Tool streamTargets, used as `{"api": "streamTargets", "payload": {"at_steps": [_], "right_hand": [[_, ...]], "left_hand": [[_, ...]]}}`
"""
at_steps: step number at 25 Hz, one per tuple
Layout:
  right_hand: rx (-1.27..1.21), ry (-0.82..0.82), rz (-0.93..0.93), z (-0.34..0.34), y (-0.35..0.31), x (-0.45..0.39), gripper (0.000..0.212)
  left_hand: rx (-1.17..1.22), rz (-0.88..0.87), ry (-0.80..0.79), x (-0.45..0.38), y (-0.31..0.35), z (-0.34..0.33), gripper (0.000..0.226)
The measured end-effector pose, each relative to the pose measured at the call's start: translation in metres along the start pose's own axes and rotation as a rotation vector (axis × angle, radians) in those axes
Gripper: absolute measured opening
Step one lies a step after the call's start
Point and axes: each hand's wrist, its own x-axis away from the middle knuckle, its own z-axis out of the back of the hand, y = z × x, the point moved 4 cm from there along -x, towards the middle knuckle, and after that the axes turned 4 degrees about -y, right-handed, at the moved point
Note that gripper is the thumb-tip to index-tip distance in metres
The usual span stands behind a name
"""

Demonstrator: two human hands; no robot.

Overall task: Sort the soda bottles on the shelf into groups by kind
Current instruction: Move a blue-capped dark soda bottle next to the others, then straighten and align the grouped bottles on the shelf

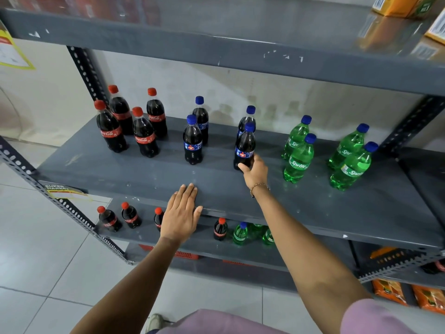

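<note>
- The grey metal shelf [96, 165] at the middle level carries three groups of soda bottles, set apart from left to right.
- At the far left stand four Coca-Cola bottles [144, 133] with red caps, close together in two rows.
- In the middle stand four dark bottles with blue caps and blue labels, in two pairs: a left pair [193, 143] and a right pair well apart from it.
- The nearer bottle of the right pair [245, 145] is upright on the shelf, with its partner just behind it.
- The right hand [255, 171] wraps around the base of that near bottle, thumb on the left side, fingers hidden behind it (a thin bracelet [258, 186] sits on the wrist).
- The left hand [181, 210] lies flat and relaxed, palm down, on the near edge of the shelf, fingers together; it holds nothing.
- At the right stand four green Sprite bottles [299, 160] with blue caps, also in two pairs, the right pair near the upright post.
- On the lower shelf [192, 239] stand smaller red-capped cola bottles [109, 219] towards the left and some green bottles [240, 233] beside them, partly hidden under the shelf above.
- The upper shelf [216, 44] holds orange cartons [399, 6] at the far right.
</note>
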Motion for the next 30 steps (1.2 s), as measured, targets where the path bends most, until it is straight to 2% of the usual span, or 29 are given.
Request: {"api": "streamTargets", "payload": {"at_steps": [3, 4, 6, 8, 10, 13, 15, 18, 20, 22, 24, 30], "right_hand": [[-0.093, 0.041, -0.058, 0.001, 0.004, 0.015, 0.059], [-0.116, 0.102, -0.064, -0.001, 0.004, 0.025, 0.054], [-0.118, 0.189, -0.023, -0.014, -0.003, 0.045, 0.029], [-0.157, 0.111, 0.008, -0.044, -0.022, 0.062, 0.015], [-0.161, -0.063, 0.088, -0.081, -0.051, 0.072, 0.014], [-0.156, -0.235, 0.148, -0.131, -0.089, 0.073, 0.012], [-0.182, -0.282, 0.120, -0.155, -0.104, 0.066, 0.020], [-0.166, -0.349, 0.068, -0.191, -0.117, 0.046, 0.052], [-0.184, -0.349, 0.040, -0.215, -0.124, 0.031, 0.075], [-0.210, -0.312, 0.030, -0.229, -0.124, 0.018, 0.085], [-0.235, -0.283, 0.045, -0.243, -0.125, 0.010, 0.083], [-0.219, -0.233, 0.080, -0.250, -0.127, 0.007, 0.058]], "left_hand": [[0.025, -0.039, 0.042, -0.003, 0.001, 0.006, 0.054], [0.058, -0.058, 0.066, -0.007, -0.001, 0.012, 0.052], [0.170, -0.041, 0.139, -0.017, -0.013, 0.028, 0.050], [0.295, 0.101, 0.226, -0.027, -0.046, 0.047, 0.039], [0.414, 0.340, 0.323, -0.036, -0.095, 0.064, 0.036], [0.622, 0.677, 0.385, -0.046, -0.169, 0.085, 0.058], [0.716, 0.766, 0.305, -0.059, -0.203, 0.091, 0.069], [0.745, 0.714, 0.150, -0.081, -0.229, 0.093, 0.074], [0.750, 0.645, 0.128, -0.094, -0.240, 0.092, 0.074], [0.770, 0.564, 0.142, -0.104, -0.243, 0.091, 0.072], [0.781, 0.527, 0.152, -0.110, -0.251, 0.089, 0.071], [0.771, 0.528, 0.193, -0.112, -0.258, 0.086, 0.058]]}}
